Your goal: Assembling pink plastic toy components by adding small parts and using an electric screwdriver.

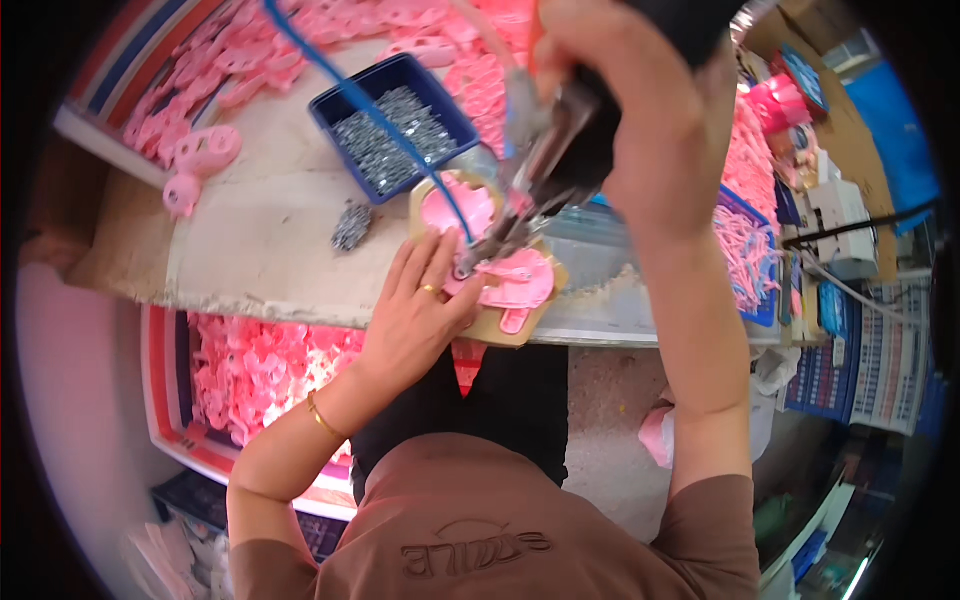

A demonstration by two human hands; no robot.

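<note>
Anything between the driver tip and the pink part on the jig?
Nothing visible. The driver in the right hand has its tip at the pink part; the left hand steadies the part from the left side, fingers beside the tip.

Bare table (260, 240) lies open left of the jig (497, 262), apart from a small screw pile (351, 226). The blue screw tray (395, 125) and hose (350, 95) block the far side; pink parts (205, 155) crowd the left corner, a clear box (600, 255) the right.
</note>
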